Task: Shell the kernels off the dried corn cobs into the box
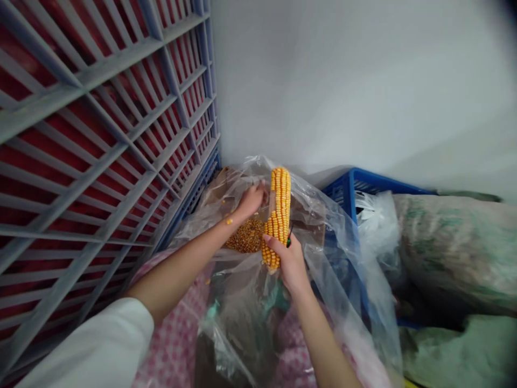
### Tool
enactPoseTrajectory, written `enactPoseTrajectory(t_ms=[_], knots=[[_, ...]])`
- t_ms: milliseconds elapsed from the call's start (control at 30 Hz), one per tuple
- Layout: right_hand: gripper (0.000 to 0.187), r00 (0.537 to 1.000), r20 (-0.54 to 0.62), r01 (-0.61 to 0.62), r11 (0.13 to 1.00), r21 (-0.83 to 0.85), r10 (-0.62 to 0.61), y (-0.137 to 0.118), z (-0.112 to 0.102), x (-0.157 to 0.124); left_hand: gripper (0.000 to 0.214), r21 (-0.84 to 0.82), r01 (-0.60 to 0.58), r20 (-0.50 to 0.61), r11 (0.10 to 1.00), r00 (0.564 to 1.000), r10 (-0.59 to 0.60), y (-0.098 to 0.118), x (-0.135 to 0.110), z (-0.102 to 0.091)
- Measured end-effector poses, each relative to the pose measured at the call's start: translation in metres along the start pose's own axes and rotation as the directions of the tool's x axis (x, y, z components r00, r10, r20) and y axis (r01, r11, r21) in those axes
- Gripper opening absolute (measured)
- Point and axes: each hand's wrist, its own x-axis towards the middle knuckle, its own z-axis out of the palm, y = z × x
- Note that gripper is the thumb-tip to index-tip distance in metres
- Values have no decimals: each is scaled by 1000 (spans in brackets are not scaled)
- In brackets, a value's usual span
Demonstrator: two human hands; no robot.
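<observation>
While in the right hand point(291, 258), corn cob point(280, 207) beside the left hand point(252, 199).

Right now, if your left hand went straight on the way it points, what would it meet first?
Probably the corn cob held in the right hand; depth is unclear, so the left hand might pass behind it, to the clear plastic.

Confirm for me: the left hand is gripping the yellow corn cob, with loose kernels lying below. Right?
Wrong hand: the head view shows the right hand, not the left hand, gripping the yellow corn cob. The loose kernels do lie below.
</observation>
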Motion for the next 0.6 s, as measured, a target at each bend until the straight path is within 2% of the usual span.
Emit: enactPoseTrajectory(t_ms=[133, 267, 400, 500, 600], knots=[[30, 986, -109, -120, 989, 83, 128, 8, -13, 11, 32, 316, -65, 25, 946, 998, 60, -12, 16, -2], [37, 967, -152, -189, 975, 121, 206, 5, -21, 10, 26, 513, -141, 115, 846, 989, 95, -20, 11, 2], [37, 970, -151, -173, 977, 125, 191, -4, -22, 5, 24, 602, -234, 221, 763, 968, 121, -23, -3, 12], [37, 971, -137, -179, 976, 123, 195, -9, -21, 4, 30, 629, -288, 245, 722, 955, 167, -16, -9, 18], [37, 968, -135, -193, 971, 142, 212, -12, -22, 4, 31, 684, -294, 208, 668, 956, 208, 0, -11, 4]])
